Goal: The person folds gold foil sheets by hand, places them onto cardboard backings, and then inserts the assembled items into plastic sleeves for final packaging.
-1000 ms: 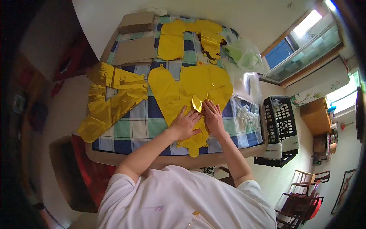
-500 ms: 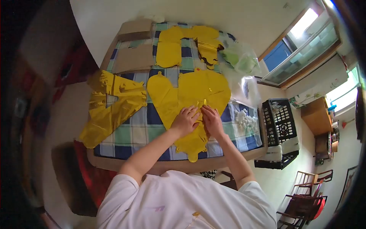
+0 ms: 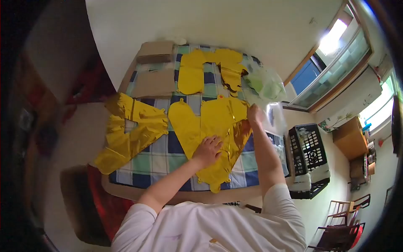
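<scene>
A flat golden foil balloon [image 3: 215, 119], shaped like a V, lies on the checked cloth in front of me. My left hand [image 3: 208, 152] rests on its lower middle, fingers stretched out. At the balloon's upper right edge, my right hand [image 3: 254, 114] is closed on the foil. The right arm of the V is creased and partly turned, showing a darker shiny side. Left of it lies a second golden foil balloon [image 3: 149, 122], shaped like an A. Another golden foil piece [image 3: 191, 75] is spread farther back, its right part curled.
Brown cardboard [image 3: 153, 84] and a cardboard box [image 3: 155, 51] lie at the back left. Clear plastic bags with something green [image 3: 268, 87] sit at the back right. A black crate [image 3: 310, 147] stands beyond the right table edge, and chairs [image 3: 338, 231] are farther right.
My right hand has moved from the balloon's middle to its upper right edge, and the foil there has shifted. My left hand stays on the balloon. The view has tilted up slightly.
</scene>
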`<state>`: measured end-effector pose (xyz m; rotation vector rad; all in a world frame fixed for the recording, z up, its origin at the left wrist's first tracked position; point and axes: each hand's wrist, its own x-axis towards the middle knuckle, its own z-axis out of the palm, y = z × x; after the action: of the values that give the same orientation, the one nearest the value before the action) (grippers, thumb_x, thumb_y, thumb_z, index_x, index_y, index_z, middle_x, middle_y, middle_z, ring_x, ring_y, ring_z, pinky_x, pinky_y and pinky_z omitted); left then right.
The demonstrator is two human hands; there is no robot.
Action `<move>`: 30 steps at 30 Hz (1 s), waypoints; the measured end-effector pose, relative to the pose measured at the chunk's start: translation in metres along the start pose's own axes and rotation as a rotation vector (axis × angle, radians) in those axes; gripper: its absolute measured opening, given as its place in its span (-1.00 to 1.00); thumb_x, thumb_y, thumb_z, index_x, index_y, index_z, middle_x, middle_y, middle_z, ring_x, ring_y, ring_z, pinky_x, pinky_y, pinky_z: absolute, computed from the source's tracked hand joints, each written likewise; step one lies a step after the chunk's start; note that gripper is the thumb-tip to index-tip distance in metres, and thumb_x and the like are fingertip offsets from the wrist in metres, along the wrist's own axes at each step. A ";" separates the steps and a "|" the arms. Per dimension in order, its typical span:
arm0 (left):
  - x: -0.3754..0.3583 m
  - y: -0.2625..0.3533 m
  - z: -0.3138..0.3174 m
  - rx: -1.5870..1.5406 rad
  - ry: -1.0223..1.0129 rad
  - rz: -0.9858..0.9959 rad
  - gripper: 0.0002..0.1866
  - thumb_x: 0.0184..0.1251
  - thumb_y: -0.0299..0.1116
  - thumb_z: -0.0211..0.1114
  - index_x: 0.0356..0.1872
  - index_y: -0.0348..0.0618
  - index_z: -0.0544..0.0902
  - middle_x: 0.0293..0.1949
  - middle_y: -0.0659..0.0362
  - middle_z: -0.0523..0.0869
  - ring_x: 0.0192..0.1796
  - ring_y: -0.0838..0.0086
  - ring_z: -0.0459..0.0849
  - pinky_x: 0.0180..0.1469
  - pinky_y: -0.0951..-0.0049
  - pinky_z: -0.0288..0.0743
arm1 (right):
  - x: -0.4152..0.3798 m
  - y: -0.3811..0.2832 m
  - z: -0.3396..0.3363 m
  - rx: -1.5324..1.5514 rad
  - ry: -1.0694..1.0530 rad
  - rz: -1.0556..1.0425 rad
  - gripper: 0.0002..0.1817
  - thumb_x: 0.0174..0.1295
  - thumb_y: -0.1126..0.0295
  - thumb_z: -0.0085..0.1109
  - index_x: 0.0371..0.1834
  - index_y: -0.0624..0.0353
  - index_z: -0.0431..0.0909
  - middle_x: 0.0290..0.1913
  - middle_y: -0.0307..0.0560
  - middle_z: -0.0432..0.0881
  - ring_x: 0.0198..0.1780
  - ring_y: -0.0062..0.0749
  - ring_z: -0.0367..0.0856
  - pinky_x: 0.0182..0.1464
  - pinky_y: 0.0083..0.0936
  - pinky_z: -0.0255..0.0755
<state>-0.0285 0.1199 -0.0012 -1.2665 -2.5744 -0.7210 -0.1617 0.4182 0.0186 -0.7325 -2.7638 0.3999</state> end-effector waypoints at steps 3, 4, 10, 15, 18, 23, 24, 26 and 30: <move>-0.003 0.002 0.001 -0.007 0.002 0.001 -0.52 0.28 -0.17 0.17 0.15 -0.21 0.48 0.27 -0.02 0.40 0.37 0.14 0.26 0.38 0.09 0.13 | -0.013 -0.028 -0.031 -0.105 -0.026 -0.120 -0.66 0.22 0.16 0.04 -0.07 0.11 0.59 -0.14 0.15 0.66 -0.08 0.11 0.61 -0.02 -0.07 0.45; -0.002 0.001 0.001 -0.003 0.005 0.003 -0.53 0.28 -0.18 0.17 0.15 -0.21 0.49 0.27 -0.02 0.40 0.37 0.13 0.27 0.38 0.08 0.13 | -0.018 -0.045 -0.043 -0.067 -0.064 -0.147 -0.67 0.23 0.19 0.03 -0.06 0.10 0.60 -0.14 0.16 0.66 -0.09 0.12 0.62 -0.02 -0.07 0.46; -0.002 0.002 -0.001 -0.021 0.039 0.010 -0.51 0.27 -0.19 0.18 0.18 -0.20 0.47 0.27 -0.02 0.40 0.37 0.13 0.28 0.37 0.08 0.13 | -0.033 -0.050 -0.022 0.528 -0.161 -0.282 -0.65 0.22 0.41 0.00 0.09 0.10 0.55 -0.02 0.14 0.62 0.02 0.06 0.58 0.11 -0.20 0.42; -0.001 0.000 0.003 -0.020 0.015 -0.002 -0.51 0.26 -0.19 0.18 0.18 -0.19 0.46 0.27 -0.03 0.40 0.36 0.12 0.28 0.38 0.07 0.12 | -0.084 -0.038 0.003 0.186 0.080 -0.568 -0.59 0.16 0.48 0.05 0.13 0.20 0.49 0.20 0.12 0.48 0.27 -0.03 0.39 0.28 -0.16 0.27; 0.000 0.001 0.001 -0.034 0.009 -0.009 -0.51 0.26 -0.19 0.17 0.17 -0.20 0.46 0.28 -0.03 0.40 0.36 0.12 0.28 0.38 0.06 0.12 | -0.103 -0.046 -0.006 0.032 -0.073 -0.782 -0.55 0.17 0.43 0.08 0.18 0.16 0.45 0.27 0.07 0.43 0.37 -0.13 0.28 0.39 -0.11 0.11; 0.000 0.000 0.003 -0.019 0.012 -0.005 -0.50 0.25 -0.19 0.18 0.17 -0.20 0.46 0.27 -0.04 0.40 0.35 0.10 0.30 0.37 0.06 0.14 | -0.110 -0.056 -0.005 0.157 0.029 -0.765 -0.56 0.19 0.45 -0.01 0.19 0.14 0.46 0.26 0.05 0.45 0.32 -0.06 0.34 0.38 -0.07 0.10; 0.000 -0.001 0.003 -0.020 0.022 -0.004 -0.50 0.25 -0.19 0.18 0.17 -0.20 0.46 0.27 -0.04 0.40 0.35 0.10 0.30 0.36 0.06 0.15 | -0.112 -0.063 -0.011 0.189 0.062 -0.756 -0.56 0.19 0.44 0.00 0.18 0.15 0.46 0.26 0.04 0.45 0.32 -0.06 0.34 0.38 -0.08 0.10; -0.001 0.000 0.006 -0.024 0.024 -0.001 -0.50 0.25 -0.19 0.18 0.17 -0.20 0.45 0.27 -0.04 0.40 0.35 0.10 0.30 0.36 0.05 0.15 | -0.099 -0.048 0.013 0.105 -0.064 -0.768 -0.59 0.21 0.38 0.03 0.15 0.17 0.48 0.25 0.04 0.45 0.33 -0.15 0.34 0.37 -0.07 0.11; -0.001 0.002 0.001 0.027 -0.050 -0.006 -0.50 0.30 -0.15 0.13 0.20 -0.19 0.45 0.31 -0.04 0.36 0.37 0.11 0.27 0.38 0.05 0.12 | -0.054 -0.057 -0.011 0.192 -0.246 -0.368 -0.62 0.23 0.29 0.02 0.09 0.18 0.52 0.19 0.06 0.49 0.26 -0.09 0.39 0.33 -0.10 0.15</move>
<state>-0.0264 0.1209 -0.0022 -1.2844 -2.6194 -0.6613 -0.1382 0.3456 0.0381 -0.1292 -2.9436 0.7015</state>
